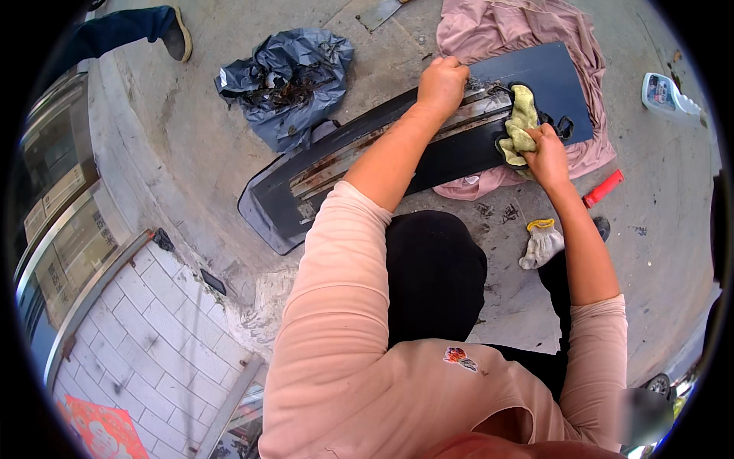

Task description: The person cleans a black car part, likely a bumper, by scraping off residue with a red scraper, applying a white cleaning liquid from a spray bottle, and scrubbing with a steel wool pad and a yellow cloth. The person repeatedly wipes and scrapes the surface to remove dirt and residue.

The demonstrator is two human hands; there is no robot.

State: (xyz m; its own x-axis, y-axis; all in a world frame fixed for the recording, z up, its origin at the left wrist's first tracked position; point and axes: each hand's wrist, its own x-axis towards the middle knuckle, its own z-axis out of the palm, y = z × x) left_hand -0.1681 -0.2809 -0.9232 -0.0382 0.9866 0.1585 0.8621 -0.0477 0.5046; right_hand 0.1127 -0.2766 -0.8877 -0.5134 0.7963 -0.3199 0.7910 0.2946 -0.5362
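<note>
A long dark panel (569, 92) with a rusty, stained metal strip (344, 172) along it lies slanted on a pink cloth (478, 23). My left hand (440, 92) is at the panel's upper middle, fingers curled at the metal strip; what they grip is hidden. My right hand (549, 157) grips a crumpled yellow-green rag (522, 111) on the right part of the panel. Black loops of a piece I cannot make out (564, 126) show beside the rag.
A grey plastic bag (279, 122) with dark debris is upper left. A pale plastic jug (665, 96) is at right, a red-handled tool (604, 187) and a glove (541, 245) nearer me. Another person's leg and shoe (176, 38) are upper left. A tiled step (145, 321) borders the left.
</note>
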